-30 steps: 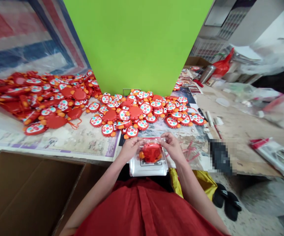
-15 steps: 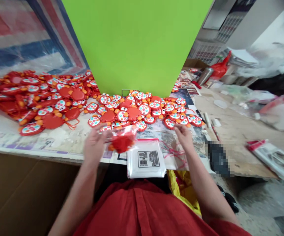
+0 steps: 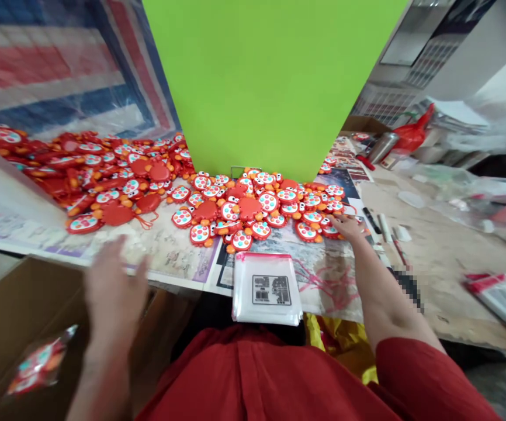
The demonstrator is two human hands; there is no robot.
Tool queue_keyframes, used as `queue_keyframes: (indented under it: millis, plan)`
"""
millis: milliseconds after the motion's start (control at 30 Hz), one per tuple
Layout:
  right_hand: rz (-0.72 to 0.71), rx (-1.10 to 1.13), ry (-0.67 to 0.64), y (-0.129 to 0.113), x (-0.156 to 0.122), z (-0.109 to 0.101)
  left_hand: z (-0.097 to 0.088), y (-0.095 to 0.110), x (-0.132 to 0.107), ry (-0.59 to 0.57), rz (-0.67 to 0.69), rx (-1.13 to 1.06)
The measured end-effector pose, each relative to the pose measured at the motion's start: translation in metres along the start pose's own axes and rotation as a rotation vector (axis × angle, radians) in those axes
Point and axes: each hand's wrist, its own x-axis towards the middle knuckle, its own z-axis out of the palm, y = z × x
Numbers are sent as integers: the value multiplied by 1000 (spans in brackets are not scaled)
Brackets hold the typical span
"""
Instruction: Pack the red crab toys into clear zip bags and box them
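My left hand [image 3: 113, 289] hovers blurred over the cardboard box [image 3: 11, 310] at the lower left, fingers stretched out and holding nothing. A bagged red toy [image 3: 36, 363] is in the air or lying inside that box, just below the hand. My right hand [image 3: 345, 225] reaches forward to the near edge of the pile of red crab-shaped toys [image 3: 257, 204] and touches one; its fingers are partly hidden. A stack of clear plastic bags [image 3: 266, 287] with a barcode label lies at the table's front edge between my arms.
More red toys [image 3: 90, 169] are heaped at the far left of the table. A green panel [image 3: 270, 82] stands behind the pile. Pens and small items [image 3: 387, 228], a steel flask [image 3: 382, 147] and plastic wraps [image 3: 498, 292] lie to the right.
The two hands parted from the bag stack. My left hand carried the bagged toy leftward and let it go over the box; my right hand reached forward to the toy pile.
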Motion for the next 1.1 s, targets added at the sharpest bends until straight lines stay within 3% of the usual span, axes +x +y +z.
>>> queue_keyframes:
  millis: [100, 167, 233, 300, 467, 600, 700, 800, 933, 1100]
  plan:
    - [49, -16, -64, -16, -26, 8, 56, 72, -30, -475, 388, -184]
    - [53, -14, -40, -26, -46, 13, 79, 113, -56, -751, 637, -248]
    - [41, -20, -11, -34, -66, 17, 90, 136, -77, -941, 786, -267]
    - [13, -48, 4, -39, -84, 20, 95, 144, -90, -1015, 839, -256]
    - [-113, -124, -1, -28, -110, 18, 99, 129, -95, -962, 868, -268]
    - [-200, -194, 104, -2, -122, 16, 96, 124, -82, -981, 884, -332]
    - [-306, -179, 162, 16, -129, 18, 94, 134, -68, -974, 806, -355]
    - [-382, -114, 171, 26, -132, 18, 103, 151, -59, -861, 652, -297]
    - [-370, -17, 189, 31, -133, 12, 127, 170, -61, -690, 487, -163]
    - [-188, 367, 286, 48, -137, 3, 145, 175, -67, -597, 486, -138]
